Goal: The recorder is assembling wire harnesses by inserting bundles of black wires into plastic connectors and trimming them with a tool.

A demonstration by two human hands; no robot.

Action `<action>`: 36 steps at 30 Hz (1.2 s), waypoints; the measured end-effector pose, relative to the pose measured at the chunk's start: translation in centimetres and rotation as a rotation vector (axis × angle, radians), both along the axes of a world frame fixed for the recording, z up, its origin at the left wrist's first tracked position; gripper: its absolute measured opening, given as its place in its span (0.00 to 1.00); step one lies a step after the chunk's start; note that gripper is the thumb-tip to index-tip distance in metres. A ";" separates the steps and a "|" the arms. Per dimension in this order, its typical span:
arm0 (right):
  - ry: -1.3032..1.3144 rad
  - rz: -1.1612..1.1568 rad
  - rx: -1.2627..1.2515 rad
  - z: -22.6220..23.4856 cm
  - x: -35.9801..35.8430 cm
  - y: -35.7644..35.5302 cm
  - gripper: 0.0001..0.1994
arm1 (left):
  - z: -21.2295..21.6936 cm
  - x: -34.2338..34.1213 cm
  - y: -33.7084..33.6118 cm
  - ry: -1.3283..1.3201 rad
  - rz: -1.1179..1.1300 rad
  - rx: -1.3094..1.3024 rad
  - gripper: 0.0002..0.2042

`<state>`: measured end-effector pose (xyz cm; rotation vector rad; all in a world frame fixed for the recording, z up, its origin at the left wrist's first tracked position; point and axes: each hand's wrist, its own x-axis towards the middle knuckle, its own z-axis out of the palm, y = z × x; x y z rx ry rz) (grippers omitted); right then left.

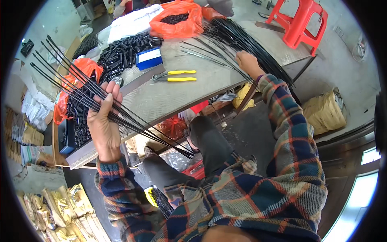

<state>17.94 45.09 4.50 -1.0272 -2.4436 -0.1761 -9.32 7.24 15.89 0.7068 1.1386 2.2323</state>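
Observation:
Raised over the table's left part, my left hand (105, 117) is closed round several long, thin black rods (135, 121). These slant from upper left down toward my lap, fanned apart at their upper ends. On the right side of the table, my right hand (248, 64) is closed on a few loose black rods (223, 54); its fingertips are partly hidden, so how many it grips cannot be told. Just beyond it lies a thick pile of the same rods (254, 46). Yellow-handled pliers (179, 76) rest on the tabletop between my hands.
Short black parts (125, 54) are heaped on the metal table (161, 99), beside a blue box (148, 59). Orange bags (187, 26) hold more black parts. A red stool (300, 24) stands at the far right. Wrapped bundles (322, 113) lie below the table.

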 end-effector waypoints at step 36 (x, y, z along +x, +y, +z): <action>0.098 1.192 -1.933 13.6 -10.1 -28.2 0.12 | -5.6 3.1 -4.0 0.548 0.127 -0.419 0.07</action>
